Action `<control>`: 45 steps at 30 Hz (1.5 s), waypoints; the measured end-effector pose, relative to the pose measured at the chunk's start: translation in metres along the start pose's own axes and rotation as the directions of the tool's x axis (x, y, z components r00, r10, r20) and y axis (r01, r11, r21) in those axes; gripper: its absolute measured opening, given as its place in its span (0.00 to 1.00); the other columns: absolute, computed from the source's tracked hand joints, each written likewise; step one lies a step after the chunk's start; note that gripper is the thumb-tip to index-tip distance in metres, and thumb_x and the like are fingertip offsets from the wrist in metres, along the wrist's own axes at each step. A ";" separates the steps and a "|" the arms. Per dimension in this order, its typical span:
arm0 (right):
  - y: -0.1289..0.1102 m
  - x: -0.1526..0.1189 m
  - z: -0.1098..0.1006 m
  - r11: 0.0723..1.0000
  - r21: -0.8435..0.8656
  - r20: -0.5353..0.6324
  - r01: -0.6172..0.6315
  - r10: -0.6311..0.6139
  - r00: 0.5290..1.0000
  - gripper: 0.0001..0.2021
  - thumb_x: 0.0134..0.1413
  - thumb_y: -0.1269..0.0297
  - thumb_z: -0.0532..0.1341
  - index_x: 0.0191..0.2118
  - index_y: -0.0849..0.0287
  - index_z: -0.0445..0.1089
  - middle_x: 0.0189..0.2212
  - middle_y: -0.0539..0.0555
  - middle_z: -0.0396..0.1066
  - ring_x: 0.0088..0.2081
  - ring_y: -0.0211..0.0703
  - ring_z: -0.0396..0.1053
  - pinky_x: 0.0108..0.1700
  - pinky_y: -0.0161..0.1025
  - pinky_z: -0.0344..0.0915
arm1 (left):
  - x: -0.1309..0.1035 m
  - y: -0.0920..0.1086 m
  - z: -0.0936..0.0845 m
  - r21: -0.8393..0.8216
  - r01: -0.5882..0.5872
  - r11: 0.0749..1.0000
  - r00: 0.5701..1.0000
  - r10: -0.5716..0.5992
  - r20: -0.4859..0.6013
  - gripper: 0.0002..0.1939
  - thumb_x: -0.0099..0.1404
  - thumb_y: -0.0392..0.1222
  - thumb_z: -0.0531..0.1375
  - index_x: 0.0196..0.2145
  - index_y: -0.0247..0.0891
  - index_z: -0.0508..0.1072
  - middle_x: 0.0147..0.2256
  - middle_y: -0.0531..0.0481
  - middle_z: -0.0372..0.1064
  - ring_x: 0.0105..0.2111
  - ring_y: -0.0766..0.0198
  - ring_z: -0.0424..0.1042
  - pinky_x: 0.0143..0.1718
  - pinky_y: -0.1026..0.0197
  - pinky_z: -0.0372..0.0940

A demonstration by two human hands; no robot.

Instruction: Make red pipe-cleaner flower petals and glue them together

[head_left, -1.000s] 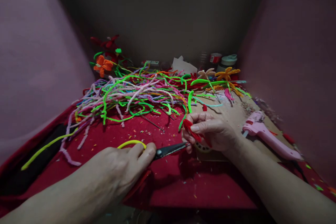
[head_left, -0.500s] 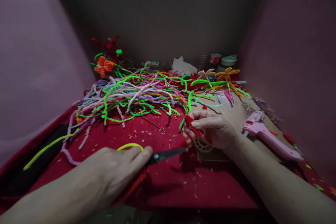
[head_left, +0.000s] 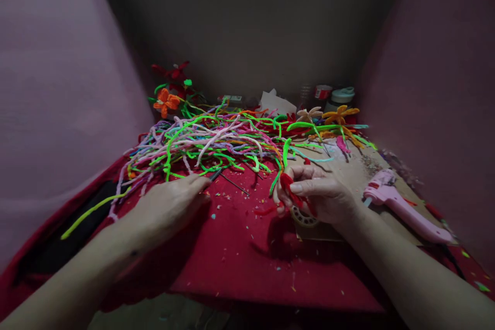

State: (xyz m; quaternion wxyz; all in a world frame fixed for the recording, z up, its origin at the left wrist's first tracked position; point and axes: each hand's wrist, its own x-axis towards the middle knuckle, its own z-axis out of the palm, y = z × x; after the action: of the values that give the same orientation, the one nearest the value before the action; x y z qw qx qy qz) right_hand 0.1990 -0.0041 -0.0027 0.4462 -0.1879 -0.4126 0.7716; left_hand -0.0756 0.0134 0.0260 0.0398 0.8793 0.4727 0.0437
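Note:
My right hand [head_left: 315,193] pinches a looped piece of red fuzzy stem [head_left: 292,190], with a loose red end sticking out to the left. Toward the left, my left hand [head_left: 172,206] is low over the cloth beside the pile of coloured stems [head_left: 216,134]. Its fingers are curled round the scissors, of which only the dark blades [head_left: 215,174] show beyond the fingertips; the handles are hidden. Under my right hand a tape roll [head_left: 303,217] lies at the edge of a cardboard sheet [head_left: 348,165].
A pink glue gun [head_left: 404,206] lies on the right. Finished flowers [head_left: 340,114] stand at the back right, an orange flower [head_left: 166,102] at the back left. A lidded container [head_left: 342,95] is at the wall. Scraps dot the red cloth [head_left: 247,263].
My left hand has moved up and away from my right hand, taking the scissors to the edge of the pile. My right hand still holds the red stem. The view has shifted slightly.

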 end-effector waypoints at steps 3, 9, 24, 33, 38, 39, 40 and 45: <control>0.001 -0.001 0.002 0.999 -0.049 -0.020 0.005 -0.006 1.000 0.06 0.39 0.70 0.64 0.26 0.62 0.66 0.20 0.52 0.69 0.25 0.40 0.68 0.31 0.38 0.64 | 0.010 0.049 -0.005 -0.416 -0.074 0.906 0.995 0.093 0.026 0.13 0.65 0.44 0.49 0.44 0.38 0.67 0.40 0.49 0.70 0.37 0.65 0.69 0.37 0.64 0.62; 0.002 -0.001 0.002 0.994 -0.109 -0.069 0.011 -0.019 0.997 0.05 0.40 0.70 0.64 0.26 0.62 0.67 0.21 0.51 0.69 0.25 0.38 0.67 0.31 0.35 0.62 | 0.021 0.088 0.008 -0.510 -0.157 0.846 0.987 0.142 -0.069 0.06 0.64 0.39 0.50 0.33 0.37 0.65 0.26 0.54 0.65 0.23 0.71 0.60 0.25 0.67 0.54; 0.000 -0.001 0.010 0.992 -0.073 -0.210 0.103 -0.116 0.971 0.05 0.39 0.71 0.64 0.24 0.60 0.66 0.18 0.47 0.67 0.22 0.35 0.64 0.30 0.34 0.62 | 0.032 0.088 -0.001 -0.753 0.045 0.656 0.992 0.062 0.114 0.09 0.62 0.40 0.51 0.28 0.35 0.67 0.22 0.57 0.55 0.22 0.72 0.53 0.23 0.69 0.50; 0.002 0.002 0.005 0.993 -0.064 -0.211 0.095 -0.107 0.972 0.06 0.38 0.71 0.65 0.25 0.60 0.66 0.17 0.47 0.65 0.21 0.35 0.63 0.28 0.34 0.62 | 0.036 0.086 0.008 -0.921 0.294 0.255 0.955 -0.052 0.290 0.08 0.55 0.42 0.58 0.27 0.34 0.67 0.16 0.61 0.49 0.16 0.75 0.46 0.17 0.69 0.42; 0.003 0.001 0.005 0.988 -0.126 -0.142 0.085 -0.103 0.984 0.03 0.41 0.71 0.63 0.25 0.61 0.67 0.19 0.48 0.67 0.23 0.36 0.65 0.31 0.35 0.62 | 0.036 0.087 0.010 -0.936 0.260 0.235 0.965 -0.103 0.242 0.06 0.55 0.38 0.59 0.27 0.36 0.64 0.16 0.62 0.50 0.16 0.77 0.46 0.17 0.71 0.42; 0.003 0.001 0.005 0.989 -0.124 -0.155 0.080 -0.099 0.983 0.04 0.40 0.71 0.64 0.25 0.61 0.67 0.18 0.48 0.66 0.23 0.35 0.64 0.31 0.34 0.62 | 0.035 0.087 0.011 -0.942 0.252 0.222 0.967 -0.097 0.236 0.06 0.55 0.38 0.60 0.28 0.36 0.64 0.16 0.62 0.51 0.16 0.77 0.46 0.17 0.71 0.43; 0.003 0.001 0.005 0.989 -0.128 -0.174 0.077 -0.098 0.980 0.05 0.40 0.71 0.64 0.24 0.60 0.67 0.18 0.47 0.65 0.22 0.35 0.63 0.30 0.34 0.61 | 0.035 0.087 0.012 -0.947 0.246 0.207 0.968 -0.090 0.232 0.07 0.56 0.38 0.60 0.28 0.36 0.64 0.16 0.62 0.51 0.15 0.77 0.47 0.17 0.71 0.43; 0.004 -0.001 0.004 0.959 -0.267 -0.150 0.092 -0.135 0.979 0.04 0.42 0.69 0.64 0.26 0.61 0.67 0.21 0.49 0.66 0.25 0.36 0.64 0.30 0.34 0.60 | 0.033 0.083 0.013 -0.933 0.315 0.175 0.949 -0.048 0.312 0.08 0.57 0.43 0.59 0.29 0.36 0.65 0.13 0.61 0.55 0.12 0.77 0.49 0.13 0.72 0.42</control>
State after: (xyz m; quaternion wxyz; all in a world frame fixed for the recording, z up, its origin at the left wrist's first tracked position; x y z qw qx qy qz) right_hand 0.1947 -0.0078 -0.0035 0.4944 -0.2842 -0.4813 0.6657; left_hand 0.0127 -0.0048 0.0235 0.6402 0.5905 0.4323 0.2335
